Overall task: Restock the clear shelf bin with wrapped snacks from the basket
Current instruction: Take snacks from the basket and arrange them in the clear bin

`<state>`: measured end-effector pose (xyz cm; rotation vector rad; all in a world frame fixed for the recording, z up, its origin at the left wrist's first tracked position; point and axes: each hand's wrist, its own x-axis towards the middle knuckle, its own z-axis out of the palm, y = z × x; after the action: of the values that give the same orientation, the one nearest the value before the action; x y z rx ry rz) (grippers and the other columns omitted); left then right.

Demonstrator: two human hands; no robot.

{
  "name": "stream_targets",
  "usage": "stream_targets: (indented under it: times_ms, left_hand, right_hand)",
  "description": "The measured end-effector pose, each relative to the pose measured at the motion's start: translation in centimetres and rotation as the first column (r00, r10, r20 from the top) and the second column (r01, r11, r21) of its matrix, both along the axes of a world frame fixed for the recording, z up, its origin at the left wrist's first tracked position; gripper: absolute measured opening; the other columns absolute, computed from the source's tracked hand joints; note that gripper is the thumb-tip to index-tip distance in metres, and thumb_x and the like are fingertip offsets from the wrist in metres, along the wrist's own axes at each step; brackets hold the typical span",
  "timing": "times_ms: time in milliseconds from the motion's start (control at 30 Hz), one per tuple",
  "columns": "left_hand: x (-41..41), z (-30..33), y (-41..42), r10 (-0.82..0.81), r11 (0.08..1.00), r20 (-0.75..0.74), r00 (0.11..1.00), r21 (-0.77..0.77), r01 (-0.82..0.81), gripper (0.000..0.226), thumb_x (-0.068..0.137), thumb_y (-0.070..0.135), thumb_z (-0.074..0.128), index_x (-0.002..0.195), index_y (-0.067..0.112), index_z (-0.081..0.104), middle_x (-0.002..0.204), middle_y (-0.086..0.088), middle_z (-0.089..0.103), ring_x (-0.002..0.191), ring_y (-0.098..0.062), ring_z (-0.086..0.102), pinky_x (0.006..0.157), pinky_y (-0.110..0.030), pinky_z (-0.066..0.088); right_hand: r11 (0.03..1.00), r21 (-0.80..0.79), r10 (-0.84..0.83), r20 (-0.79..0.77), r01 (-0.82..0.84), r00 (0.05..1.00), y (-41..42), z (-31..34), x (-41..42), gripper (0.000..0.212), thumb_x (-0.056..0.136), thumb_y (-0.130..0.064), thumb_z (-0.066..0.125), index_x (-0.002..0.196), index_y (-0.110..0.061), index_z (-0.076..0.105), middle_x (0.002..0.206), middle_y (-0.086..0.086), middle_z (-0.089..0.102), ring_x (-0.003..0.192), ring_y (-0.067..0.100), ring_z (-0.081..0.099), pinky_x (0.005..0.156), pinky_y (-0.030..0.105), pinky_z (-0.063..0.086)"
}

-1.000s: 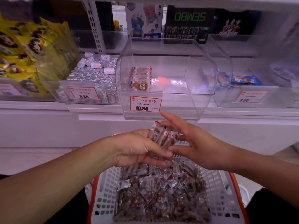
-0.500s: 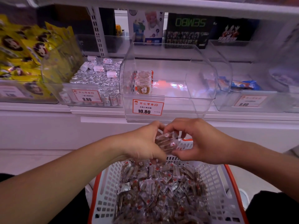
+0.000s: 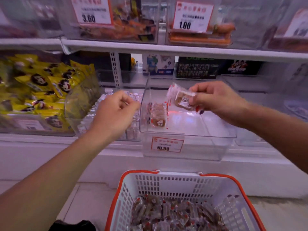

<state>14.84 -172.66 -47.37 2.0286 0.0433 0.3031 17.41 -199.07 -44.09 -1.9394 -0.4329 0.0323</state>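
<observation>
Here, a small bunch of wrapped snacks (image 3: 182,99) is pinched by the right hand (image 3: 218,100), whose grip is closed round it with thumb and curled fingers; how many packets are in the bunch cannot be told, as the frame is blurred. The bunch is held above the open top of the clear shelf bin (image 3: 186,130), toward its back. The right arm is stretched forward from the lower right, with the back of the hand turned up.

The left hand (image 3: 116,110) is held at the bin's left wall, its fingers curled inward. Whether anything is gripped inside them cannot be told. The left arm is extended from the lower left.

Inside the bin, one short upright row of wrapped snacks (image 3: 158,116) is seen against the left wall; the rest of the bin floor is bare. One price tag (image 3: 167,145) is fixed on the bin's front.

Below, one white basket (image 3: 183,182) with an orange rim is seen on the floor, and a loose heap of wrapped snacks (image 3: 176,214), too many to count, is spread over its bottom.

To the left of the bin, one tray of silver-wrapped sweets (image 3: 100,107) and a pile of yellow packets (image 3: 41,85) are shelved. On the shelf above, two price tags are legible, 3.60 (image 3: 90,11) and 1.00 (image 3: 192,17).
</observation>
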Motion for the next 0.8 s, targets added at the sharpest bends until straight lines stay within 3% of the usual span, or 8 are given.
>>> stream_targets:
  times_ms: [100,200,267,367,500,567,667,800]
  left_hand:
    - [1.5,-1.4,0.3,-0.027,0.962,-0.059,0.998,0.270,0.042,0.025,0.086,0.047,0.066,0.078,0.024,0.066,0.065,0.004,0.070,0.053,-0.013,0.066,0.056,-0.028,0.049]
    - [2.3,-1.7,-0.2,-0.165,0.890,-0.019,0.986,0.428,0.157,0.028,0.090,0.027,0.065,0.065,0.015,0.063,0.056,-0.001,0.068,0.048,-0.014,0.065,0.054,-0.028,0.051]
    - [2.7,-1.4,-0.3,-0.182,0.838,0.071,0.981,0.534,0.117,0.036,0.087,0.022,0.063,0.054,0.015,0.054,0.052,-0.001,0.060,0.051,-0.016,0.059,0.052,-0.027,0.043]
    - [3.0,-1.1,-0.1,-0.219,0.819,0.101,0.970,0.560,0.126,0.036,0.084,0.023,0.063,0.051,0.015,0.053,0.050,-0.001,0.057,0.052,-0.015,0.055,0.051,-0.028,0.039]
    - [3.0,-1.3,0.3,-0.253,0.832,0.094,0.963,0.529,0.166,0.031,0.085,0.023,0.062,0.055,0.016,0.058,0.054,0.001,0.061,0.052,-0.014,0.057,0.052,-0.031,0.048]
    - [3.0,-1.5,0.4,-0.259,0.839,0.103,0.960,0.517,0.171,0.030,0.085,0.023,0.062,0.056,0.017,0.057,0.053,0.002,0.059,0.052,-0.015,0.056,0.053,-0.032,0.048]
    - [2.9,-1.6,0.4,-0.264,0.845,0.109,0.958,0.504,0.176,0.029,0.086,0.024,0.062,0.057,0.017,0.058,0.053,0.002,0.060,0.052,-0.016,0.057,0.054,-0.033,0.050]
    - [2.8,-1.7,0.4,-0.254,0.850,0.106,0.961,0.500,0.169,0.028,0.087,0.024,0.062,0.060,0.016,0.060,0.054,0.002,0.061,0.054,-0.017,0.059,0.056,-0.037,0.052]
  right_hand:
    - [0.936,-0.351,0.009,-0.038,-0.022,0.999,1.8,-1.9,4.1,0.018,0.073,-0.022,0.074,0.083,-0.008,0.072,0.072,0.009,0.072,0.058,0.005,0.060,0.055,0.023,0.046]
    - [0.843,-0.531,0.056,-0.080,-0.090,0.995,4.5,-5.1,6.6,0.022,0.073,-0.026,0.077,0.083,-0.007,0.073,0.079,0.012,0.073,0.063,0.010,0.060,0.058,0.031,0.048]
    - [0.750,-0.657,0.088,-0.020,-0.080,0.996,6.0,-6.5,7.9,0.025,0.069,-0.034,0.080,0.077,-0.011,0.072,0.071,0.004,0.071,0.060,0.009,0.060,0.056,0.028,0.047]
    - [0.577,-0.817,0.158,0.120,0.007,0.980,7.3,-7.5,8.8,0.028,0.068,-0.041,0.080,0.068,-0.016,0.067,0.065,-0.003,0.065,0.061,0.012,0.058,0.050,0.025,0.041]
    - [0.572,-0.819,0.263,0.231,0.041,0.937,7.2,-8.2,8.7,0.034,0.065,-0.040,0.081,0.087,-0.020,0.066,0.081,-0.006,0.065,0.073,0.015,0.057,0.063,0.029,0.044]
    - [0.579,-0.814,0.271,0.255,0.055,0.928,7.0,-8.4,8.6,0.051,0.063,-0.044,0.084,0.104,-0.022,0.062,0.093,-0.007,0.058,0.081,0.015,0.055,0.069,0.028,0.044]
    - [0.503,-0.855,0.173,0.244,0.127,0.954,6.5,-8.2,8.8,0.078,0.057,-0.058,0.084,0.119,-0.022,0.055,0.109,0.001,0.052,0.093,0.022,0.057,0.081,0.035,0.051]
    - [0.546,-0.825,0.032,0.198,0.149,0.980,6.8,-8.5,9.3,0.079,0.050,-0.060,0.087,0.110,-0.022,0.054,0.101,0.000,0.057,0.086,0.018,0.053,0.063,0.030,0.041]
